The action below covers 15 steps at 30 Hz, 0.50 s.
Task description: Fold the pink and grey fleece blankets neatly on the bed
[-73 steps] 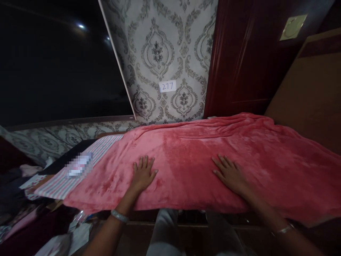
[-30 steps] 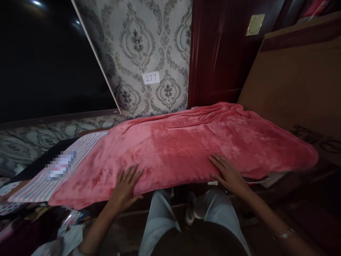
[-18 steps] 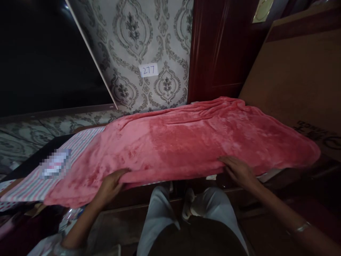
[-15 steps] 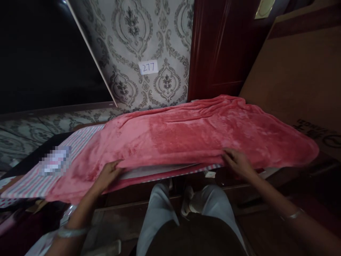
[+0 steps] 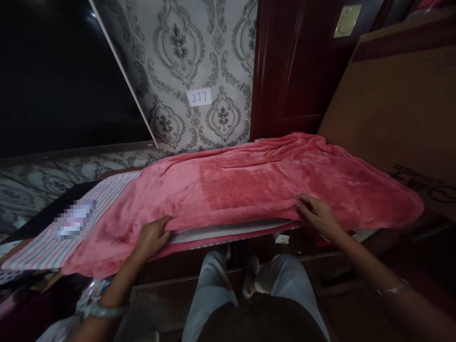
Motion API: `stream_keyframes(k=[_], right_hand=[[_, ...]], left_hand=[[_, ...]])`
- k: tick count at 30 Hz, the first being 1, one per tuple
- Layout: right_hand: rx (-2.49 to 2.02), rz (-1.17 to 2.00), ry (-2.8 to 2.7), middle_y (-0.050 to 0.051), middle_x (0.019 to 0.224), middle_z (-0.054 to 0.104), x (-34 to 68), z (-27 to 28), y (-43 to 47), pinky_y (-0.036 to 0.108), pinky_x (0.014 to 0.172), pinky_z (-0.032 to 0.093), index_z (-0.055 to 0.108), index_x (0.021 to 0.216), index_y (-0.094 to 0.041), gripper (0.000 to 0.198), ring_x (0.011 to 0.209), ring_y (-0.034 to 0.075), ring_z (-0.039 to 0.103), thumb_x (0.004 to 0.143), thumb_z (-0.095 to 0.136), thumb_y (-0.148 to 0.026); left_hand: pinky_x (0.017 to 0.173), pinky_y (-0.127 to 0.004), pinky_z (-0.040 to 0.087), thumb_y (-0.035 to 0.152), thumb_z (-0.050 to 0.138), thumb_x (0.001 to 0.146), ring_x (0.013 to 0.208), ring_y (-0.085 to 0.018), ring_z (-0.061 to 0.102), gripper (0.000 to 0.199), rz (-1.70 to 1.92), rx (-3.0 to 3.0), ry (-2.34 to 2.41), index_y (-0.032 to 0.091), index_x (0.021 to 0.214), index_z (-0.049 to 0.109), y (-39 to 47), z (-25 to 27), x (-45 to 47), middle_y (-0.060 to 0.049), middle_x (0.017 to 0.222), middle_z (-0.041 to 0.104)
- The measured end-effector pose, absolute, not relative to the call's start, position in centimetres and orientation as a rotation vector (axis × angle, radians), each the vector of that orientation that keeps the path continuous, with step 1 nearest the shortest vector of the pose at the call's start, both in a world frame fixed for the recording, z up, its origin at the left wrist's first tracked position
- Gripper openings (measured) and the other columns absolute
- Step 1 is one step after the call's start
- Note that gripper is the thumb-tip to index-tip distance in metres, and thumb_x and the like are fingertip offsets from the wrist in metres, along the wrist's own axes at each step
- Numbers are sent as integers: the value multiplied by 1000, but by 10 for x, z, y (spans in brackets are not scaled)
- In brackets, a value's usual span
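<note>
A fuzzy pink-red blanket [image 5: 245, 185] lies spread across a long low surface in front of me. My left hand [image 5: 154, 237] pinches its near edge left of the middle, fingers closed on the fabric. Farther right, my right hand [image 5: 317, 213] grips the same edge between thumb and fingers. Between the hands the upper layer is lifted a little, and a pale grey layer [image 5: 221, 231] shows in the gap. A striped cloth [image 5: 39, 249] sticks out from under the blanket at the left.
On the striped cloth sits a blurred-out object [image 5: 75, 219]. A large dark screen [image 5: 67, 71] stands at the back left. A big cardboard box [image 5: 399, 95] leans at the right. The wall carries a paper labelled 277 [image 5: 199, 97]. My legs [image 5: 213, 280] are below the near edge.
My left hand has shifted slightly right along the blanket's edge. The right hand keeps nearly the same place. The whole view has tilted up a little.
</note>
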State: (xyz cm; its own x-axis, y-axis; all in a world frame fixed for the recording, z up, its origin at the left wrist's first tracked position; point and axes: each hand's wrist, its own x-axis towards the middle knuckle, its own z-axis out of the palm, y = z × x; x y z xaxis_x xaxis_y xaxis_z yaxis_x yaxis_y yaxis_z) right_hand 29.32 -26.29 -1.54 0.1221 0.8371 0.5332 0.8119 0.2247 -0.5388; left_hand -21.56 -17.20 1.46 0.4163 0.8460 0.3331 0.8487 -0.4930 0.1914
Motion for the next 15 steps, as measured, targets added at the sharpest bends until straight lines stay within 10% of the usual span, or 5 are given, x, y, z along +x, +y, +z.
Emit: stream_keyframes(k=[6,9,15], right_hand=[[-1567,-46,-1976,14,116,72,287,-37,-281,45,94,52,69,120,-19,42,105,28,68,93,46,-41],[-1560,-191,-2248,13,151,51,267,-68,-285,55,110,40,50,149,-26,74,137,35,48,77,63,-35],[-1450,-819,-2086,5,146,57,248,-129,-251,53,96,51,19,161,-36,104,123,32,61,66,49,-8]], left_hand=[[97,-40,55,36,61,83,116,-28,66,49,-527,-2659,-1148,24,131,62,-190,-30,-241,-10,127,69],[100,-42,54,37,67,78,118,-30,64,60,-525,-2505,-1135,28,136,58,-194,-58,-241,-9,132,67],[98,-37,55,10,54,69,116,-26,67,78,-606,-2343,-1057,36,143,51,-189,-86,-245,-2,132,69]])
